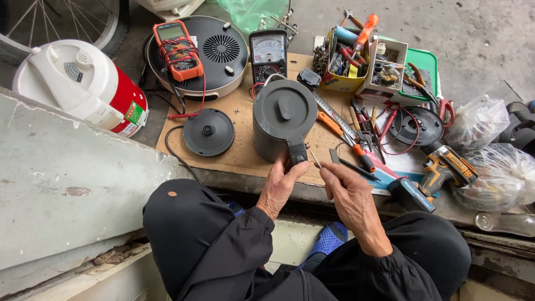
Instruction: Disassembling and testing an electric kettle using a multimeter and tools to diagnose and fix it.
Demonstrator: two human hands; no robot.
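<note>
I see a dark grey electric kettle (283, 118), lid closed, upright on the cardboard sheet (234, 150), its handle facing me.

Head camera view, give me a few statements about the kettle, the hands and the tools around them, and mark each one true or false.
1. The left hand holds the handle of the dark grey kettle. True.
2. The kettle's lid is off. False: the lid is on it.
3. The round kettle base lies on the cardboard, to the left of the kettle. True.
4. The right hand grips the cordless drill. False: it holds a thin tool, and the drill lies apart on the right.
5. The orange multimeter lies on the round appliance. True.
</note>
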